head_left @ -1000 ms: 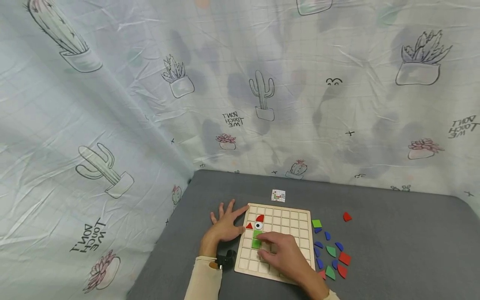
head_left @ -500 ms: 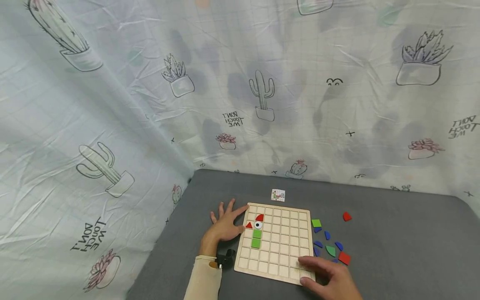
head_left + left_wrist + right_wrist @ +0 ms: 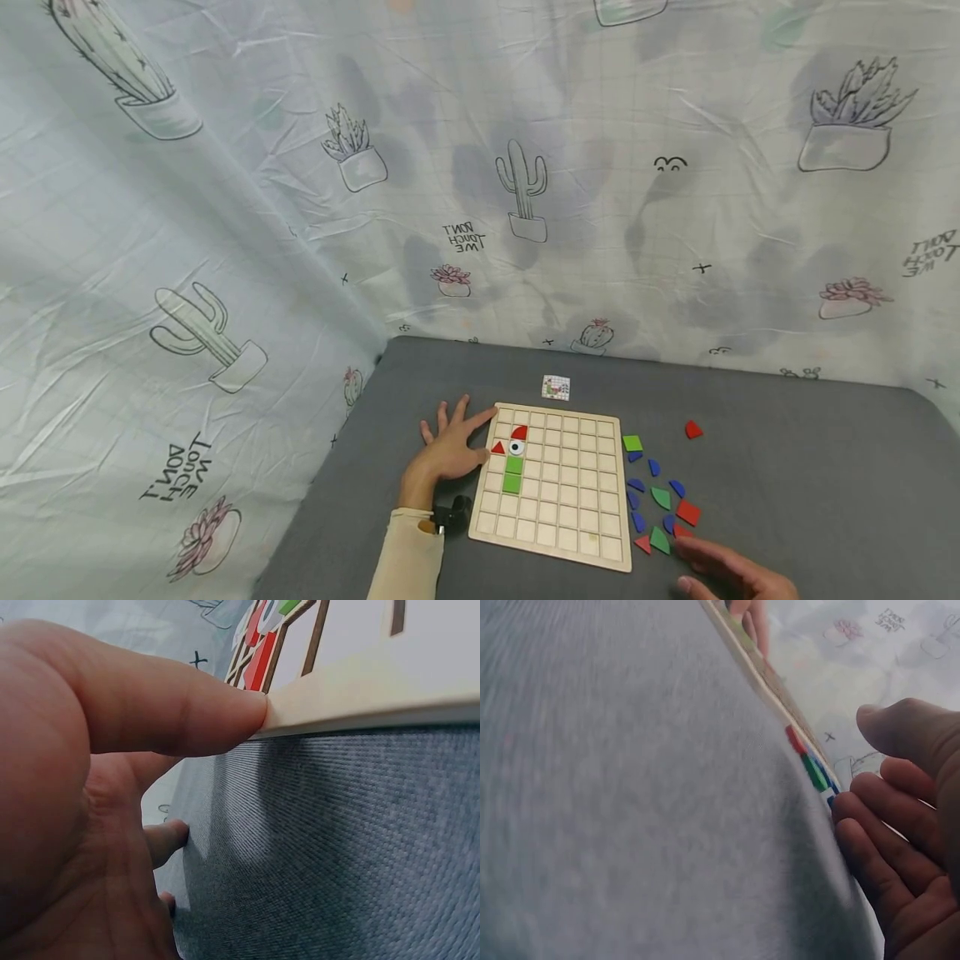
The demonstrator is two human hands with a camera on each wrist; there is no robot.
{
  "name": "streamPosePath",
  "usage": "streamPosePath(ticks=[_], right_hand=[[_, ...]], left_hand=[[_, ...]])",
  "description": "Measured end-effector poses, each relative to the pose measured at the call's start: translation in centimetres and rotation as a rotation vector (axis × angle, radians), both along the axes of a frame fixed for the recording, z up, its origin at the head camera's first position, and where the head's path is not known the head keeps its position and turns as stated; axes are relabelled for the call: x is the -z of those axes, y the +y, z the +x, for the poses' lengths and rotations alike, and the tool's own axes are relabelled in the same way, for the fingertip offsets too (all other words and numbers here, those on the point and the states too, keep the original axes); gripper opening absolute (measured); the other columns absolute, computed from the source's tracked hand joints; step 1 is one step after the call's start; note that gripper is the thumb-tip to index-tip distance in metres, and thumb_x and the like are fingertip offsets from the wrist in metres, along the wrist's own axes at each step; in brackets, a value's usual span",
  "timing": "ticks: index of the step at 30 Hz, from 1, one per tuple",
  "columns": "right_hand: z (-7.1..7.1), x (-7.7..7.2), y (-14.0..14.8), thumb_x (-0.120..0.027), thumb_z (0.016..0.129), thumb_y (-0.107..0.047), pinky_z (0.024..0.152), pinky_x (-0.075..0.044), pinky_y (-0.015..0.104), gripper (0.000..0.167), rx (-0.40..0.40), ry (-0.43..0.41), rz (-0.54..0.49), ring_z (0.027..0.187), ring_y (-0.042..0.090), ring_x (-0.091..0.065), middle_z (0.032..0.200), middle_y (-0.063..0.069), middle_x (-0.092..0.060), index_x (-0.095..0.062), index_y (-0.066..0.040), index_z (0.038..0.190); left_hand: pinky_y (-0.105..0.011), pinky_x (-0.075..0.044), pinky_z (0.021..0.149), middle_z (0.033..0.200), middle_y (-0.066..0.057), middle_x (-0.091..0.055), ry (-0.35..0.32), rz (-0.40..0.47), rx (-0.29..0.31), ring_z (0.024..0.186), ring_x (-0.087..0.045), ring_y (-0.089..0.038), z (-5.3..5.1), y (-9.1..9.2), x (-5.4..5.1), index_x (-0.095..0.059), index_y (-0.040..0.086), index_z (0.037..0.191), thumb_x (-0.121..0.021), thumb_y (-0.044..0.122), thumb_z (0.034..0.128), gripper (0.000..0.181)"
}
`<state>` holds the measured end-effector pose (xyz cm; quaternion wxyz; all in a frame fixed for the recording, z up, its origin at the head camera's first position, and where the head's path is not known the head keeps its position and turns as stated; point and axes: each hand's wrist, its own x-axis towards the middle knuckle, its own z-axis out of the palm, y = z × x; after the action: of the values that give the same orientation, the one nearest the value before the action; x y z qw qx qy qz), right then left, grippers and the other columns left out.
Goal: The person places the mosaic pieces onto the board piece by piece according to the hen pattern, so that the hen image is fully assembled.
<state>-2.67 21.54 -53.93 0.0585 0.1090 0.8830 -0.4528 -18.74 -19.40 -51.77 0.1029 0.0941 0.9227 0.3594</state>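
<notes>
My left hand (image 3: 447,446) lies with spread fingers at the left edge of a wooden grid board (image 3: 551,546); in the left wrist view its thumb touches the board's side. On the board sit a red triangle (image 3: 498,448), a red quarter-round piece (image 3: 519,432), a white eye piece (image 3: 516,447) and two green squares, one of them the lower square (image 3: 512,483). Right of the board, my right hand (image 3: 731,571) holds nothing, its fingers loosely bent. Its fingertips are near a green leaf-shaped piece (image 3: 659,541) and a small red triangle (image 3: 642,544), partly covering a red piece (image 3: 681,531).
Several blue half-round pieces, such as one blue piece (image 3: 636,485), lie beside the board with a red square (image 3: 687,512) and a light green square (image 3: 632,443). A red piece (image 3: 693,429) lies farther out. A small pattern card (image 3: 556,387) is behind the board on the grey table (image 3: 810,467).
My right hand has moved from the green squares on the board, rightward and toward me, to the loose pieces. The left hand has stayed at the board's edge.
</notes>
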Motion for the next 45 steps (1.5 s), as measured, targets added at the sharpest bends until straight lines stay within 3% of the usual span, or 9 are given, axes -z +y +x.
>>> streamPosePath(ticks=[4,9,12,15,21,28,37,40,45], right_hand=[[-0.2,0.1,-0.1,-0.096,0.084,-0.038,0.081,-0.062,0.018,0.05,-0.019,0.066,0.087,0.094,-0.006,-0.074,0.117,-0.001,-0.084,-0.082,-0.016,0.126],[-0.9,0.4,-0.6,-0.101,0.078,-0.036,0.077,-0.062,0.02,0.043,-0.074,0.291,0.212,0.088,-0.009,-0.072,0.104,-0.011,-0.084,-0.085,-0.025,0.116],[-1.6,0.7,-0.9,-0.102,0.075,-0.026,0.076,-0.058,0.013,0.042,-0.119,0.438,0.21,0.087,-0.008,-0.072,0.099,-0.017,-0.082,-0.085,-0.028,0.113],[-2.3,0.8,-1.1,-0.101,0.075,-0.018,0.077,-0.054,0.009,0.044,-0.172,0.515,0.182,0.091,-0.008,-0.073,0.101,-0.018,-0.082,-0.084,-0.03,0.114],[-2.8,0.3,-1.0,-0.099,0.078,-0.02,0.081,-0.062,0.021,0.041,-0.245,0.46,0.173,0.096,-0.008,-0.071,0.105,-0.019,-0.081,-0.084,-0.033,0.114],[-1.0,0.3,0.0,-0.1,0.075,-0.018,0.075,-0.063,0.024,0.038,-0.209,0.393,0.216,0.087,-0.01,-0.07,0.098,-0.022,-0.079,-0.085,-0.029,0.108],[0.8,0.2,0.3,-0.097,0.083,-0.027,0.077,-0.062,0.021,0.033,-0.2,0.144,0.209,0.088,-0.009,-0.071,0.101,-0.016,-0.081,-0.084,-0.025,0.113],[0.7,0.1,0.1,-0.097,0.082,-0.027,0.077,-0.063,0.022,0.034,-0.209,0.174,0.237,0.088,-0.009,-0.071,0.101,-0.017,-0.081,-0.083,-0.026,0.114],[0.3,0.5,-0.6,-0.101,0.074,-0.022,0.074,-0.063,0.025,0.043,-0.244,0.367,0.261,0.089,-0.009,-0.071,0.101,-0.022,-0.08,-0.083,-0.031,0.113]], left_hand=[[-0.087,0.015,0.121,0.182,-0.024,-0.015,-0.014,-0.028,0.003,0.166,0.009,-0.059,0.0,0.2,-0.5,-0.052,0.024,0.165,-0.072,0.013,0.0953,0.073],[-0.087,0.017,0.12,0.182,-0.024,-0.015,-0.003,-0.006,0.009,0.166,0.01,-0.06,0.0,0.2,-0.3,-0.052,0.025,0.166,-0.071,0.013,0.0949,0.074],[-0.086,0.019,0.119,0.182,-0.025,-0.014,0.002,0.014,0.011,0.165,0.011,-0.061,0.0,0.2,-0.2,-0.052,0.026,0.165,-0.07,0.012,0.0938,0.075],[-0.087,0.02,0.118,0.182,-0.025,-0.014,0.006,0.019,0.016,0.164,0.012,-0.062,-0.1,0.2,0.0,-0.051,0.029,0.166,-0.068,0.013,0.0938,0.076],[-0.085,0.017,0.122,0.183,-0.023,-0.013,-0.03,-0.022,0.0,0.167,0.011,-0.057,-0.1,0.3,-0.5,-0.051,0.025,0.166,-0.071,0.013,0.0959,0.074],[-0.086,0.016,0.121,0.183,-0.022,-0.014,-0.029,-0.041,-0.002,0.167,0.01,-0.057,-0.2,0.2,-0.3,-0.052,0.026,0.165,-0.072,0.014,0.0951,0.074],[-0.086,0.014,0.122,0.183,-0.022,-0.014,-0.028,-0.041,-0.008,0.167,0.009,-0.057,0.0,-0.1,-0.2,-0.052,0.025,0.166,-0.072,0.014,0.095,0.074],[-0.086,0.015,0.122,0.183,-0.022,-0.014,-0.025,-0.039,-0.007,0.167,0.009,-0.057,0.0,-0.2,-0.1,-0.052,0.025,0.166,-0.072,0.014,0.095,0.074],[-0.086,0.019,0.12,0.183,-0.021,-0.014,-0.009,-0.009,-0.006,0.167,0.011,-0.057,-0.2,-0.4,0.6,-0.053,0.027,0.165,-0.072,0.013,0.0931,0.075]])
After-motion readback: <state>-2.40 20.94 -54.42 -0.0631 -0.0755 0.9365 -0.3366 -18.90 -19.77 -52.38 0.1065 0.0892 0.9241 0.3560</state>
